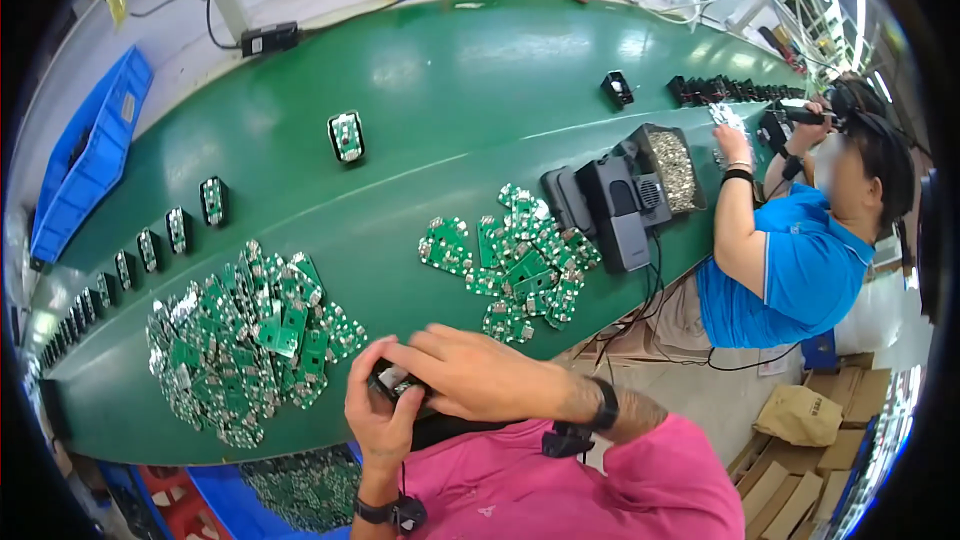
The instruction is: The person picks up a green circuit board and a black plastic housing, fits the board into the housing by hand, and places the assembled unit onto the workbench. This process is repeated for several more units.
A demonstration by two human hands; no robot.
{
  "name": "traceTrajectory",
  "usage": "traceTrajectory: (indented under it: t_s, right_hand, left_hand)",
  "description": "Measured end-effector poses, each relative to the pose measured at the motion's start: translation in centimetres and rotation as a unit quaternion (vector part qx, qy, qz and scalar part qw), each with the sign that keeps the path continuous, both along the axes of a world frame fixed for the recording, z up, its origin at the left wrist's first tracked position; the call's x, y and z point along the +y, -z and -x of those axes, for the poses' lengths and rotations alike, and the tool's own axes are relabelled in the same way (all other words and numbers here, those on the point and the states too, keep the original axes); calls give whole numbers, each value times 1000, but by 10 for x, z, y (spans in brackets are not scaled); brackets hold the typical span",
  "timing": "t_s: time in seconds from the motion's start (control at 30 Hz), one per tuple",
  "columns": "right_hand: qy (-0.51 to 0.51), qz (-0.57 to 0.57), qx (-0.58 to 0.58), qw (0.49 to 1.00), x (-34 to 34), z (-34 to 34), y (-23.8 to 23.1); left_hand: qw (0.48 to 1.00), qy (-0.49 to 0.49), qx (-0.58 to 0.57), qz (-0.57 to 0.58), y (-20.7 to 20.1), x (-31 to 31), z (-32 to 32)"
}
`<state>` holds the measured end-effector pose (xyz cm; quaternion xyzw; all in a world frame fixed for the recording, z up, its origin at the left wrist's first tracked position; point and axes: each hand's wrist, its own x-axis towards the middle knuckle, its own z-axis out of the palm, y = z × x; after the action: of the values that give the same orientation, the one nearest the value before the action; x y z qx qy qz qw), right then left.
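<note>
Close to my body, above the table's near edge, a small black plastic housing is between my two hands. My left hand is wrapped round it from the left. Over its top lie the curled fingers of my right hand, with the thumb pressed against it. Something pale shows inside the housing, but my fingers hide most of it. Nearest to my left hand is a big heap of loose green circuit boards. A smaller pile of green circuit boards lies beyond my right hand.
Housings with boards form a row at the left; another one stands mid-table. Right of the piles sit a dark grey device and a bin of small metal parts. A co-worker sits at the right. A blue crate leans far left.
</note>
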<state>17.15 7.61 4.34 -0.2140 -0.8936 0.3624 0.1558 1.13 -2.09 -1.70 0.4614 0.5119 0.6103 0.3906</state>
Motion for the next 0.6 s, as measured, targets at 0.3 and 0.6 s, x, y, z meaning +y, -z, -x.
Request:
traceTrajectory:
  t_s: [0.3, 0.6]
  right_hand:
    - [110, 34, 133, 984, -16, -33, 25]
    - [318, -162, 29, 934, 32, -17, 25]
  left_hand:
    - [988, 79, 88, 97, -7, 9, -8]
    - [986, 20, 89, 137, -2, 5, -7]
